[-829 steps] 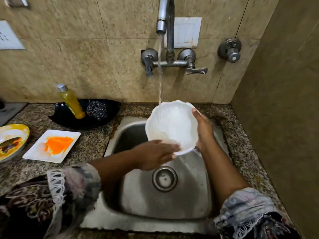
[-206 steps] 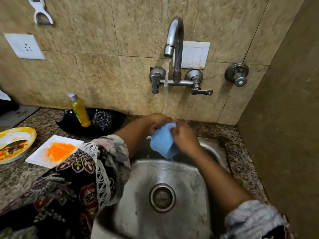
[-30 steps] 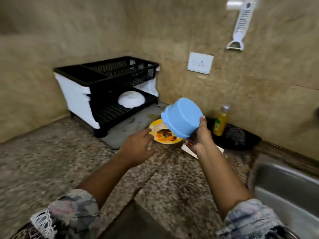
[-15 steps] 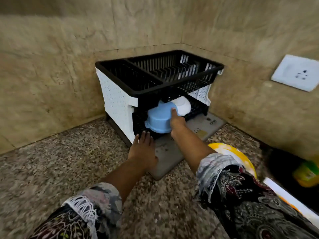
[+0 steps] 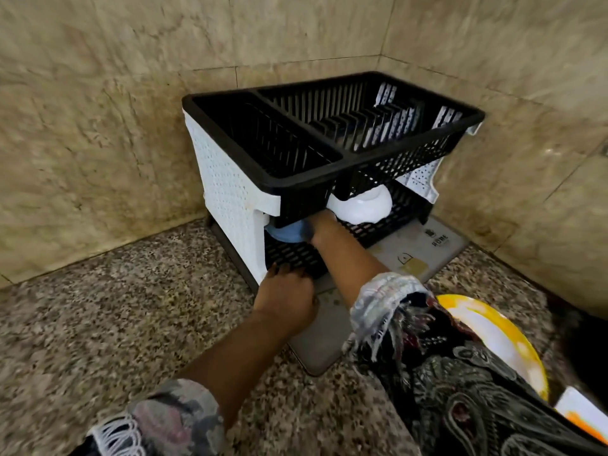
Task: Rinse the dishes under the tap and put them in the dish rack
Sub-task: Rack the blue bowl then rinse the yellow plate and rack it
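The two-tier dish rack, black trays on white sides, stands in the wall corner. My right hand reaches into its lower tier and holds the blue bowl at the left side, just above the shelf; the upper tray hides my fingers and most of the bowl. A white bowl lies upside down on the lower shelf, right beside my right hand. My left hand rests at the front edge of the lower shelf, fingers relaxed, holding nothing.
The rack sits on a grey mat on the speckled granite counter. A dirty yellow-rimmed plate and a white square plate with orange stain lie at the right, partly behind my sleeve. Tiled walls close in behind and to the right.
My right hand has pushed the blue bowl deeper into the lower tier, under the upper tray. My left hand has moved forward from the mat to the rack's front edge.
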